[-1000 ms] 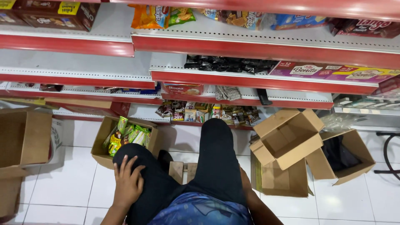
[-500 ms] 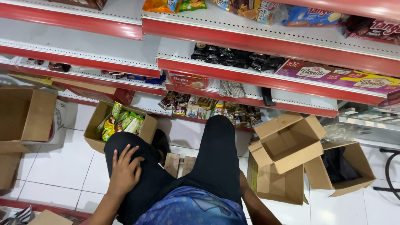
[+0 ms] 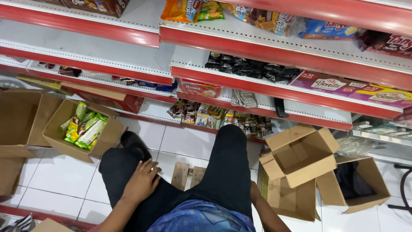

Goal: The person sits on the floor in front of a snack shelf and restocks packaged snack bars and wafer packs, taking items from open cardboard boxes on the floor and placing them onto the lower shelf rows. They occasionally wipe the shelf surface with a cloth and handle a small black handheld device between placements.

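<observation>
Left hand [image 3: 141, 182] lies flat and open on the left thigh [image 3: 128, 172], low left of centre, gripping nothing; right hand is hidden, only the right forearm [image 3: 270, 215] shows at the bottom edge beside the open cardboard box [image 3: 300, 157], so its grip cannot be told. Since a second ago the view has tipped down and left, the hand has stayed on the thigh, fingers a bit more spread, nothing picked up, so no item is in hand. Red-edged white shelving [image 3: 279, 56] fills the top half. Big empty brown carton [image 3: 17, 120] at far left edge. Beside it, tilted box [image 3: 107, 133] holding green and yellow snack packs [image 3: 86, 126], near the left knee. Right of the legs, stacked open boxes, one further right with dark bag [image 3: 349, 184] inside. Upper shelf: orange and blue snack bags [image 3: 184, 8]. Middle shelf right: long pink and yellow cartons [image 3: 356, 88]; centre: black sachets [image 3: 244, 66]. Low shelf: small mixed packets [image 3: 206, 116], checked cloth [image 3: 243, 99]. Small wooden stool [image 3: 186, 174] between the legs on white tiles [image 3: 180, 141].
</observation>
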